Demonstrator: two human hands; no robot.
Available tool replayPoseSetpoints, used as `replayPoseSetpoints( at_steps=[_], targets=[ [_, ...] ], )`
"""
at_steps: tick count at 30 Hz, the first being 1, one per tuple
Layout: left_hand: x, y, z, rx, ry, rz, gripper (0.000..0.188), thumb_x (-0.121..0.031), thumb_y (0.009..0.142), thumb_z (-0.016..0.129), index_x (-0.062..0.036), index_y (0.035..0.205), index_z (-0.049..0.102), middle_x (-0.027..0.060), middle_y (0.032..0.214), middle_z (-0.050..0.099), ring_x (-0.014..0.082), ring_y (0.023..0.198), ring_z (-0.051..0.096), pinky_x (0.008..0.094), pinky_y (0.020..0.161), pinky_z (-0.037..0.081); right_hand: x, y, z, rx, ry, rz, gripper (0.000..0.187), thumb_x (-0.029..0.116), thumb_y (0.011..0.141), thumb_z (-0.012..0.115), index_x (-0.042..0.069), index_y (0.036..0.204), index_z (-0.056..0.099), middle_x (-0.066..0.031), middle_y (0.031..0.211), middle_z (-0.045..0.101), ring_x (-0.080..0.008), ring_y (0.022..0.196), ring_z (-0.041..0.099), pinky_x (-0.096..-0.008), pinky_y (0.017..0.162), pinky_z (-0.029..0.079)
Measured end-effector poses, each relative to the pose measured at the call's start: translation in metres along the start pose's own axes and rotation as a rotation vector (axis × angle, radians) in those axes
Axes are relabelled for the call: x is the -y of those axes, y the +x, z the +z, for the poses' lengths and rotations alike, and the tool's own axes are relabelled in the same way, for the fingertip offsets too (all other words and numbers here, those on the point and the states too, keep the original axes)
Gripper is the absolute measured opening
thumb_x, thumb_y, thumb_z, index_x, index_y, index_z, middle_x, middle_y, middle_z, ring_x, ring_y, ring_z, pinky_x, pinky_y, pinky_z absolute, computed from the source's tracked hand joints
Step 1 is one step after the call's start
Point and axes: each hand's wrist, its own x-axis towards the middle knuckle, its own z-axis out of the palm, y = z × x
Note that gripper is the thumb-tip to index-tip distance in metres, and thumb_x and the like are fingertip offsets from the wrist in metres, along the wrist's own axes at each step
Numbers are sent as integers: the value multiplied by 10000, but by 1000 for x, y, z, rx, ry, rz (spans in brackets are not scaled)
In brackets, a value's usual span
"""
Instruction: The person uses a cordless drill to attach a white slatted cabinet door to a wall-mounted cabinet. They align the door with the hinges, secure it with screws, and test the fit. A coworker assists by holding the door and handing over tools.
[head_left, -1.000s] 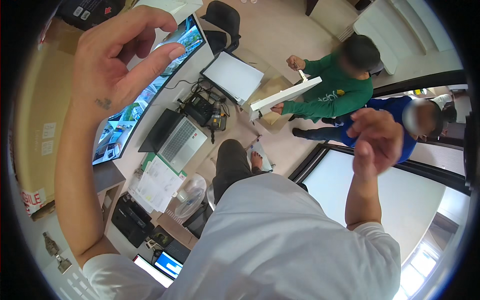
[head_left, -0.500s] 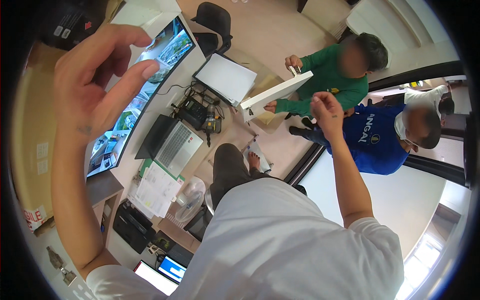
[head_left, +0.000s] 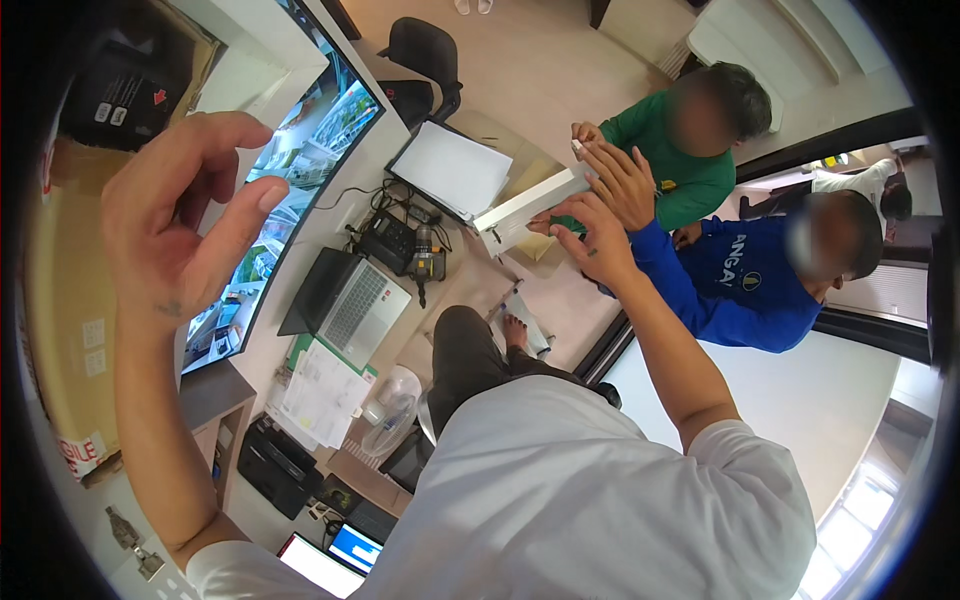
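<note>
My left hand (head_left: 180,225) is raised at the far left, in front of a wide wall screen (head_left: 270,230). Its fingers are curled, the thumb stands apart and nothing is between them. My right hand (head_left: 600,245) reaches up to a white panel (head_left: 525,207) with thumb and fingers apart; whether it touches the panel I cannot tell. A person in green (head_left: 675,140) holds the panel tilted, with a small metal fitting on its near end. The hand of a person in blue (head_left: 622,185) lies flat against the panel, right beside my right hand.
Under the screen, a desk carries a laptop (head_left: 365,305), a desk phone (head_left: 388,240), a cordless drill (head_left: 428,258), white sheets (head_left: 455,165) and papers (head_left: 320,395). A black chair (head_left: 425,55) stands beyond. A large cardboard box (head_left: 75,300) is at far left.
My right hand has moved left to the panel and its fingers have spread. The person in blue has brought a hand onto the panel. My left hand sits slightly lower in view.
</note>
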Motion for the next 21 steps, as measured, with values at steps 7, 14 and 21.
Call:
replayPoseSetpoints(
  at_steps=[7, 14, 21],
  targets=[
    [1, -1, 2, 8, -3, 33, 244, -58, 800, 815, -14, 1017, 712, 8, 761, 566, 63, 642, 449, 218, 517, 278, -19, -19, 6, 101, -63, -58, 350, 138, 805, 800, 87, 1135, 694, -142, 1180, 639, -340, 1099, 623, -417, 936, 515],
    [2, -2, 1, 27, -56, -34, 237, -51, 820, 810, -7, 1028, 705, -5, 779, 569, 54, 662, 450, 206, 547, 297, -14, 13, 43, 158, -270, -303, 619, 211, 756, 847, 136, 1322, 607, -149, 1383, 541, -376, 1311, 485, -567, 1170, 342],
    [-1, -1, 0, 27, 11, 24, 237, -72, 814, 821, -8, 1011, 706, -3, 756, 559, 56, 637, 445, 220, 527, 280, -30, 27, 72, 279, -435, -252, 600, 263, 755, 846, 172, 1302, 618, -101, 1271, 581, -315, 1308, 493, -557, 1233, 239]
  ],
)
